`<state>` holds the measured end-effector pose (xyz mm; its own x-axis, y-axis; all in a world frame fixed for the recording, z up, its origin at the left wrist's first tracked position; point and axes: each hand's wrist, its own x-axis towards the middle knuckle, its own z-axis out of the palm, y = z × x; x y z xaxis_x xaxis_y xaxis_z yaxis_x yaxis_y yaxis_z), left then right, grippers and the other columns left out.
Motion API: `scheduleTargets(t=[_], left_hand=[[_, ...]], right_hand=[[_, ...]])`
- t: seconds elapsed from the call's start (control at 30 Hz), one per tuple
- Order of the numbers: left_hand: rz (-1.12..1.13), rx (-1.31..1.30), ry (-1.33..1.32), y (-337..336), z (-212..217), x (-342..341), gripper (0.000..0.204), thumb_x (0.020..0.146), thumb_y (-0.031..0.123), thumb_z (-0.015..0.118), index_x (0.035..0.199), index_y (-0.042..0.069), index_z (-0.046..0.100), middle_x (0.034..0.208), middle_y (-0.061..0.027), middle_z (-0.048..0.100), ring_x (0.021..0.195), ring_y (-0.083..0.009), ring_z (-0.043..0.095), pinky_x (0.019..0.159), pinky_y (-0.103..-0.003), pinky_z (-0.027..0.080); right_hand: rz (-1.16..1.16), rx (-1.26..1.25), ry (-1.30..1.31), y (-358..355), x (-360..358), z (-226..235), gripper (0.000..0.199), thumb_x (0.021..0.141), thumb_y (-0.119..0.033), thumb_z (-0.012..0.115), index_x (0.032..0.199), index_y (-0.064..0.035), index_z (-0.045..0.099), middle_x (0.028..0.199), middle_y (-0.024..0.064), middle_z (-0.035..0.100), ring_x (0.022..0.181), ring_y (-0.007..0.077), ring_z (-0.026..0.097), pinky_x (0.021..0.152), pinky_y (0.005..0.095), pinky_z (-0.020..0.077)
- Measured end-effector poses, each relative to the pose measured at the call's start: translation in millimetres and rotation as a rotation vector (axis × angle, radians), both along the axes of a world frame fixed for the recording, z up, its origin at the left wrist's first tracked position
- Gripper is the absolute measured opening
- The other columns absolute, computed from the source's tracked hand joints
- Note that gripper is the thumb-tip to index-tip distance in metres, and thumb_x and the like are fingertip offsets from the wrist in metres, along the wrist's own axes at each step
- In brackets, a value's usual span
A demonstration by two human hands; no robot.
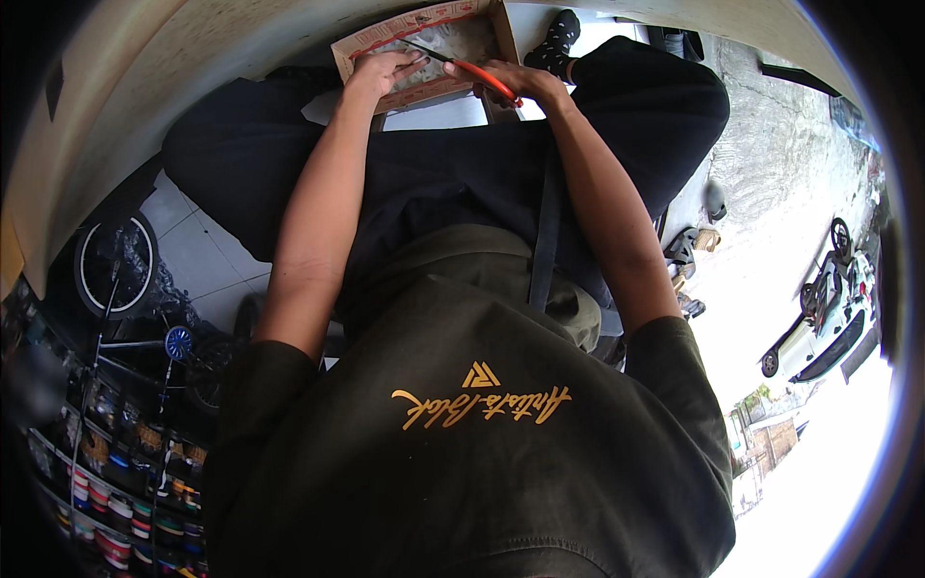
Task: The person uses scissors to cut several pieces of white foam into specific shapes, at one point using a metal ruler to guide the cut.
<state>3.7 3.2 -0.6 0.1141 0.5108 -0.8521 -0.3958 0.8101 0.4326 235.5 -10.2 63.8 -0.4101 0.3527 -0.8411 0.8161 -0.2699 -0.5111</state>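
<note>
The left hand lies flat with fingers spread on a cardboard sheet resting over the person's knees. The right hand closes its fingers around orange-handled scissors, blades on the cardboard.

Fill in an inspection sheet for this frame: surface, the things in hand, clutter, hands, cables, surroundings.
Surface: white tiled floor; the person sits with legs in black trousers.
Things in hand: flat brown cardboard box with red print, lying by the knees; orange-handled scissors, blades over the box.
Clutter: sandals on the ground at the right.
Hands: left hand pressed flat on the box; right hand closed on the scissors' handles.
Cables: nothing seen; a black strap crosses the lap.
Surroundings: bicycle wheel and shelves of small tins at the left; parked white car in bright daylight at the right.
</note>
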Motion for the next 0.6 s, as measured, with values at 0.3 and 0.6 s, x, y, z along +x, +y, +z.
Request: scheduleTargets(t=[0.3,0.6], left_hand=[[-0.033,-0.022,0.050,2,7,1,0.021,0.084,-0.011,0.059,0.105,-0.013,0.056,0.103,-0.0207,0.064,0.093,-0.0311,0.066,0.087,-0.035,0.060],[-0.064,-0.008,0.018,1,-1,-1,0.023,0.086,-0.008,0.060,0.108,-0.013,0.055,0.106,-0.0198,0.063,0.097,-0.0302,0.065,0.090,-0.032,0.058]], right_hand=[[-0.045,0.073,0.076,1,1,-17,0.073,0.091,-0.064,0.043,0.057,-0.0007,0.054,0.044,0.0046,0.044,0.039,0.0139,0.047,0.041,0.0322,0.0412],[0.002,0.135,0.150,3,7,-16,0.084,0.074,-0.081,0.048,0.054,0.0007,0.055,0.046,0.0085,0.050,0.043,0.0178,0.054,0.044,0.0359,0.0429]])
